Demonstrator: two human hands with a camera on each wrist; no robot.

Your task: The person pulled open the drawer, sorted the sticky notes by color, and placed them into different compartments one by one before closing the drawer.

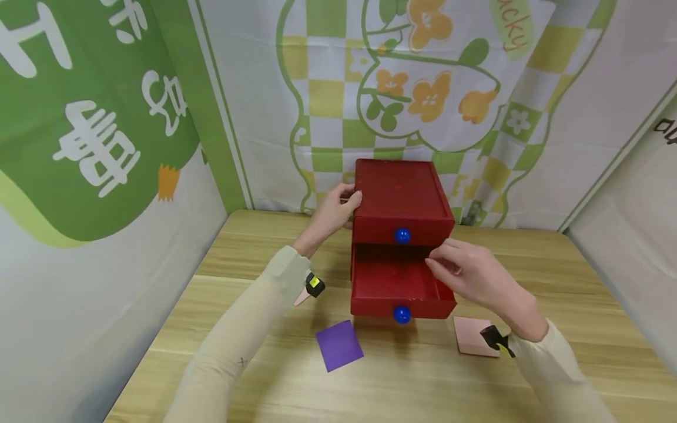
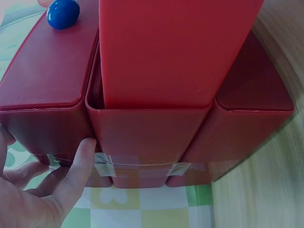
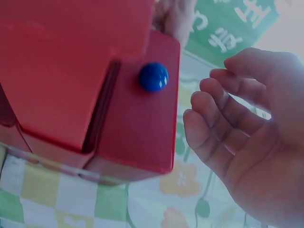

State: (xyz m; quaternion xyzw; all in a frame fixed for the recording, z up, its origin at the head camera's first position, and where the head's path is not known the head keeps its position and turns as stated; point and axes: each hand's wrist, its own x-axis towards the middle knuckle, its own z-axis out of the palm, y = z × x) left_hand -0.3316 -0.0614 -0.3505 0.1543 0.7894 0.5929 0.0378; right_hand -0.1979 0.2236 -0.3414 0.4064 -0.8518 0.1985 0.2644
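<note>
A red plastic drawer cabinet [image 1: 399,188] with blue knobs stands at the back of the table. In the left wrist view it is three stacked units, and the middle drawer [image 2: 159,52] is pulled far out. The top drawer above it is closed. My left hand [image 1: 332,210] grips the cabinet's upper left side toward the rear, thumb near the top edge. Beside the pulled-out drawer's right side hovers my right hand [image 1: 473,273], fingers loosely bent and holding nothing. In the right wrist view, a gap separates its fingertips from the top unit [image 3: 137,123].
A purple paper square [image 1: 339,346] lies on the wooden table [image 1: 254,388], front left of the cabinet. A pink square [image 1: 471,336] lies at the right, partly behind my right wrist. Another pink piece [image 1: 302,297] shows by my left wrist. Patterned cloth walls [image 1: 328,106] enclose the table.
</note>
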